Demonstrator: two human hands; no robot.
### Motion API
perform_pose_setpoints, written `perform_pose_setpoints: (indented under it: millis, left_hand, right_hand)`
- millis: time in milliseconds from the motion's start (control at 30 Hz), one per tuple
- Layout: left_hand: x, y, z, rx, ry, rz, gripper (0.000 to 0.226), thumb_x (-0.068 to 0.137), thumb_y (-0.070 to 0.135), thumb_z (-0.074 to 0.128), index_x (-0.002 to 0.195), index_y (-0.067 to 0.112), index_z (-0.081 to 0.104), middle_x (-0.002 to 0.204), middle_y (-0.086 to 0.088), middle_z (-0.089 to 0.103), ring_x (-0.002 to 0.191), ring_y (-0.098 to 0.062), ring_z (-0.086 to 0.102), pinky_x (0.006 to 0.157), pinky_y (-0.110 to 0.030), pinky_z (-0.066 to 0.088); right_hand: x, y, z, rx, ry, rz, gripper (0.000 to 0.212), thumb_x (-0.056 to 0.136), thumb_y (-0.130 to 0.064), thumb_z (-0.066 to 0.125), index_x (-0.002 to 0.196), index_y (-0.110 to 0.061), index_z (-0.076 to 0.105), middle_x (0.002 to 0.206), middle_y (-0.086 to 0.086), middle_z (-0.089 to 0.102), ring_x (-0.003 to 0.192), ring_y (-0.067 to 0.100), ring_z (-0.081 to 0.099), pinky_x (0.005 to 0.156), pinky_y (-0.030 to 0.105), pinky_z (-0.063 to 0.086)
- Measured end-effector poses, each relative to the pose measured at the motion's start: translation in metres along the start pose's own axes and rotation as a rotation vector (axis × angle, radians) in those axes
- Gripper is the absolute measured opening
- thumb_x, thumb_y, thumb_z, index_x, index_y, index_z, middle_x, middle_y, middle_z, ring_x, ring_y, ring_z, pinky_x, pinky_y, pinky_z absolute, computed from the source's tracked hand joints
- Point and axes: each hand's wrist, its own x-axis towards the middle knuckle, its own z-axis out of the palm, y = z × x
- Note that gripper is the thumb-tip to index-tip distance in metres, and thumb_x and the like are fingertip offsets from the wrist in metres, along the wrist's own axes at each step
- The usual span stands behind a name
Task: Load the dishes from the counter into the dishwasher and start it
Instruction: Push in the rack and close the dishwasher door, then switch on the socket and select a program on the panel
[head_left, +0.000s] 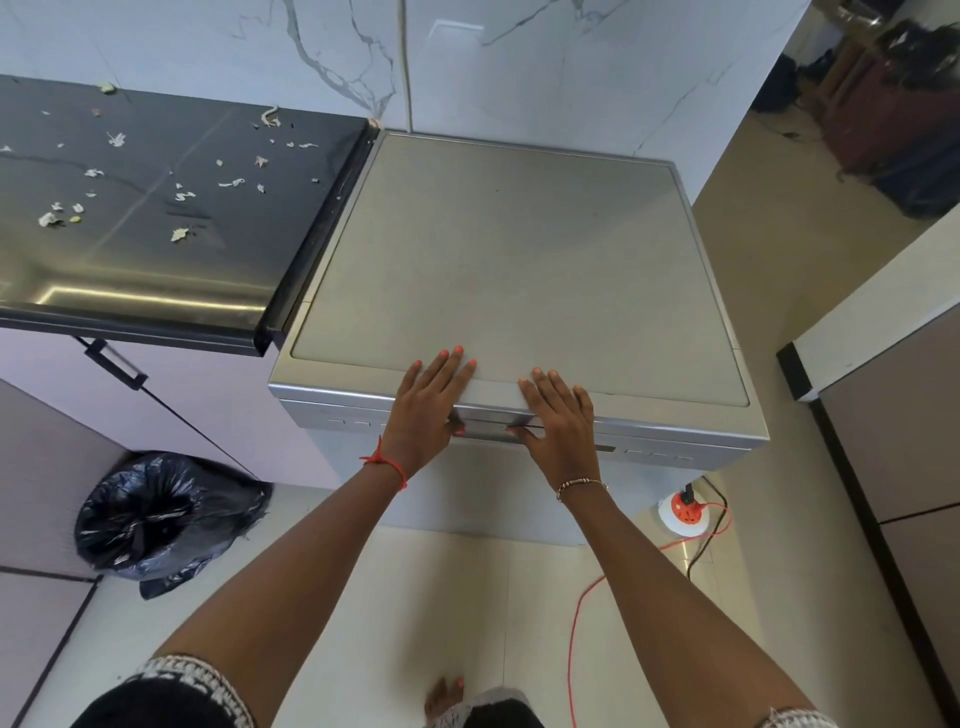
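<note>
Left hand and right hand are pressing flat-fingered on dishwasher at its 6 o'clock edge — thumbs at door seam probably risking a pinch.

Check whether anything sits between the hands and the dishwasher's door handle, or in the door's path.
Nothing visible does. The left hand and right hand lie flat on the dishwasher, thumbs at its handle. The bin bag sits off left; the orange cord lies on the floor at right.
</note>
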Motion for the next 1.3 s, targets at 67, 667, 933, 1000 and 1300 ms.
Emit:
perform_pose_setpoints:
  millis: [67,667,933,1000,1300]
  left_hand:
    - [0.0,0.0,-0.004,-0.02,-0.037,-0.003,0.095,0.053,0.022,0.088,0.136,0.008,0.045,0.142,-0.015,0.043,0.129,-0.034,0.044,0.104,-0.052,0.032]
    - [0.084,-0.056,-0.045,-0.094,-0.104,-0.165,0.066,0.083,0.053,0.041,0.135,0.011,0.046,0.145,-0.003,0.039,0.136,-0.018,0.032,0.112,-0.033,0.024]
    - [0.131,-0.109,-0.057,-0.03,-0.089,-0.294,0.056,0.093,0.044,0.048,0.138,0.013,0.04,0.149,-0.001,0.031,0.14,-0.016,0.023,0.116,-0.033,0.018]
    - [0.142,-0.124,-0.057,-0.018,-0.095,-0.3,0.056,0.092,0.043,0.048,0.138,0.012,0.039,0.149,-0.001,0.031,0.14,-0.017,0.023,0.115,-0.031,0.017]
    - [0.217,-0.2,-0.062,-0.05,-0.112,-0.24,0.058,0.091,0.041,0.051,0.138,0.009,0.039,0.15,-0.005,0.03,0.141,-0.019,0.022,0.115,-0.03,0.014]
  right_hand:
    - [0.001,-0.002,-0.008,-0.009,-0.049,0.011,0.068,0.058,-0.03,0.085,0.12,-0.012,0.061,0.126,0.01,0.06,0.117,0.029,0.057,0.101,0.04,0.032]
    - [0.15,0.013,-0.05,0.082,-0.3,-0.087,0.03,0.092,-0.03,0.048,0.089,-0.009,0.068,0.096,0.005,0.067,0.091,0.024,0.061,0.072,0.028,0.043]
    - [0.233,0.011,-0.036,0.12,-0.404,-0.106,0.029,0.093,-0.024,0.045,0.089,-0.005,0.066,0.097,0.005,0.065,0.09,0.024,0.059,0.074,0.028,0.043]
    - [0.252,0.006,-0.031,0.132,-0.409,-0.1,0.029,0.093,-0.024,0.045,0.089,-0.004,0.066,0.096,0.006,0.064,0.09,0.024,0.059,0.074,0.029,0.043]
    - [0.36,-0.023,-0.024,0.148,-0.245,-0.074,0.026,0.092,-0.022,0.048,0.091,-0.004,0.066,0.101,0.008,0.065,0.093,0.028,0.061,0.076,0.031,0.045]
